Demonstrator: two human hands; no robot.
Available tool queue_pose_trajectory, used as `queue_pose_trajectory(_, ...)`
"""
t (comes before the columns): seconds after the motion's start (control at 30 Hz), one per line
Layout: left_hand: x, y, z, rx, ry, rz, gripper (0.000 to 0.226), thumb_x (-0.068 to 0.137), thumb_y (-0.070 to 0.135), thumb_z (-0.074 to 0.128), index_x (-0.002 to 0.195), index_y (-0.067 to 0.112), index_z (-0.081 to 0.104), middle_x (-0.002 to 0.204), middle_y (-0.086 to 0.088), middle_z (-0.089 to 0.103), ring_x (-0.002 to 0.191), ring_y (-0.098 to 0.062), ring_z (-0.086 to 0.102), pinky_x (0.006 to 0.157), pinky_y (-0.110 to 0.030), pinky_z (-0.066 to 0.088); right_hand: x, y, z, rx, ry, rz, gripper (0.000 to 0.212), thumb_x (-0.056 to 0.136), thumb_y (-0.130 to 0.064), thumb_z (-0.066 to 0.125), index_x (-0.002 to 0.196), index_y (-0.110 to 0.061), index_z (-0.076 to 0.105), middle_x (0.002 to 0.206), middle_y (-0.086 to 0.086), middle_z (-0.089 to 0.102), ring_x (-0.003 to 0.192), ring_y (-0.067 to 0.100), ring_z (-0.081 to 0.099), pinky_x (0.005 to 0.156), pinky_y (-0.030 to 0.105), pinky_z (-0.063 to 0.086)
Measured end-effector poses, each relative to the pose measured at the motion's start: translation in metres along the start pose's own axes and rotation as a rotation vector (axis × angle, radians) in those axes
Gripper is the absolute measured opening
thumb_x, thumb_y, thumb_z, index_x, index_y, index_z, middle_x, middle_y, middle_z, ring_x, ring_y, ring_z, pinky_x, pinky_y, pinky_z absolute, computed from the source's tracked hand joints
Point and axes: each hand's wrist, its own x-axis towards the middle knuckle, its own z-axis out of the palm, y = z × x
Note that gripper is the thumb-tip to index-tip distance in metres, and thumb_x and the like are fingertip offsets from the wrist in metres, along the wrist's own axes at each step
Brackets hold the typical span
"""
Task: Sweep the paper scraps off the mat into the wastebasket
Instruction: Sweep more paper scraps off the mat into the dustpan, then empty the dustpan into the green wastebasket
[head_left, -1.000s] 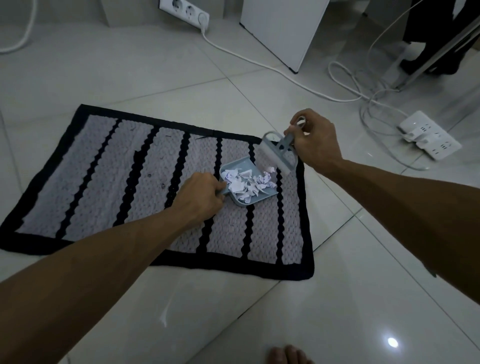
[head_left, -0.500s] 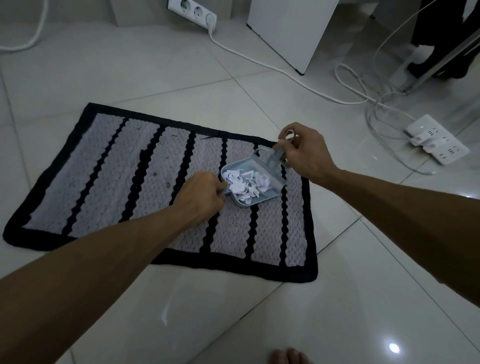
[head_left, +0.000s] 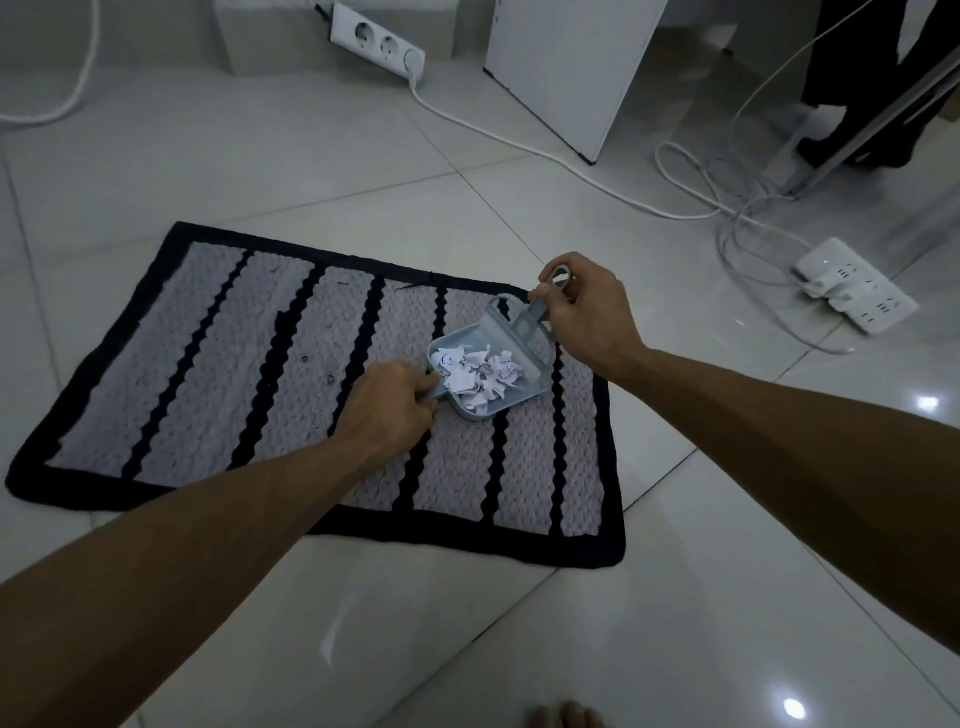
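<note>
The mat (head_left: 218, 374) is pale grey with wavy black stripes and a black border. The dustpan (head_left: 524, 395) and small brush (head_left: 511, 338) are light blue-grey. The paper scraps (head_left: 480, 376) are white with blue ink marks. The floor tiles (head_left: 675, 597) are glossy white.

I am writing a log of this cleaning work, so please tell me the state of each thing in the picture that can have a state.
dustpan: on the mat, filled with scraps, handle held by left hand
paper scraps: gathered inside the dustpan
brush: held by right hand, head at the dustpan's open edge
mat: flat on the floor, a few dark specks left
wall socket strip: one plug inserted
</note>
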Motion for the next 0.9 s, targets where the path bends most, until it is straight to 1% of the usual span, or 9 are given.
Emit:
queue_pose_trajectory(0.07,0.000,-0.002,-0.004,-0.009,0.011,-0.014,0.022,0.081,0.010,0.061,0.099,0.009,0.073,0.078,-0.010,0.075,0.058,-0.018,0.063,0.062,-0.036,0.057,0.002,-0.003,-0.002,0.058,0.073,0.019,0.015,0.092,-0.015,0.060,0.083,-0.027,0.059,0.084,0.009,0.073,0.077,0.029,0.071,0.067,0.049,0.059)
queue_pose_trajectory(0.13,0.001,-0.006,-0.013,-0.002,0.037,-0.038,0.011,0.079,0.010,0.061,0.080,0.013,0.072,0.079,-0.013,0.074,0.058,-0.019,0.062,0.061,-0.034,0.056,0.005,-0.005,-0.004,0.134,0.139,0.052,0.021,0.092,-0.012,0.059,0.080,-0.029,0.058,0.085,0.008,0.073,0.080,0.026,0.071,0.069,0.050,0.060)
queue_pose_trajectory(0.17,0.001,-0.008,-0.018,-0.007,0.057,-0.055,0.012,0.079,0.011,0.062,0.084,0.006,0.073,0.080,-0.014,0.074,0.058,-0.018,0.061,0.060,-0.031,0.055,0.007,-0.007,-0.005,0.179,0.167,0.073,0.025,0.092,-0.011,0.059,0.078,-0.032,0.057,0.085,0.008,0.073,0.080,0.026,0.072,0.068,0.052,0.060)
queue_pose_trajectory(0.27,-0.001,-0.015,-0.042,-0.052,0.134,-0.101,0.032,0.081,0.011,0.064,0.113,0.007,0.066,0.089,-0.009,0.075,0.057,-0.012,0.059,0.056,-0.021,0.047,0.015,-0.019,-0.005,0.281,0.209,0.109,0.029,0.093,-0.011,0.056,0.078,-0.035,0.056,0.087,0.007,0.073,0.082,0.026,0.073,0.069,0.053,0.061)
queue_pose_trajectory(0.4,-0.008,-0.025,-0.090,-0.042,0.245,-0.176,0.037,0.082,0.009,0.062,0.119,0.008,0.062,0.103,-0.010,0.073,0.064,-0.008,0.058,0.065,-0.019,0.042,0.027,-0.053,0.010,0.311,0.182,0.062,0.030,0.095,-0.011,0.056,0.079,-0.036,0.055,0.089,0.009,0.073,0.084,0.025,0.073,0.071,0.052,0.061)
queue_pose_trajectory(0.57,-0.029,-0.038,-0.178,-0.069,0.456,-0.304,0.035,0.080,0.018,0.068,0.114,0.012,0.067,0.117,-0.009,0.068,0.103,-0.017,0.065,0.087,-0.020,0.046,0.037,-0.134,0.058,0.383,0.068,-0.038,0.029,0.094,-0.011,0.055,0.078,-0.035,0.054,0.088,0.008,0.073,0.083,0.025,0.072,0.074,0.052,0.061)
queue_pose_trajectory(0.67,-0.056,-0.045,-0.237,-0.104,0.598,-0.371,0.035,0.079,0.022,0.070,0.113,0.013,0.068,0.111,-0.005,0.071,0.094,-0.014,0.066,0.078,-0.016,0.042,0.035,-0.198,0.098,0.440,-0.044,-0.109,0.028,0.094,-0.012,0.055,0.078,-0.035,0.054,0.085,0.003,0.073,0.082,0.024,0.073,0.074,0.052,0.061)
queue_pose_trajectory(0.77,-0.093,-0.056,-0.291,-0.071,0.725,-0.421,0.034,0.079,0.023,0.071,0.112,0.017,0.068,0.104,-0.003,0.074,0.089,-0.018,0.068,0.072,-0.020,0.042,0.025,-0.261,0.136,0.488,-0.150,-0.186,0.026,0.093,-0.013,0.056,0.079,-0.034,0.055,0.085,0.004,0.073,0.080,0.024,0.074,0.073,0.052,0.061)
queue_pose_trajectory(0.9,-0.160,-0.075,-0.353,0.010,0.877,-0.504,0.034,0.080,0.021,0.071,0.114,0.016,0.067,0.104,0.001,0.073,0.074,-0.005,0.060,0.073,-0.017,0.041,-0.008,-0.340,0.188,0.539,-0.282,-0.268,0.022,0.091,-0.018,0.056,0.077,-0.035,0.056,0.086,0.003,0.073,0.079,0.026,0.073,0.071,0.052,0.061)
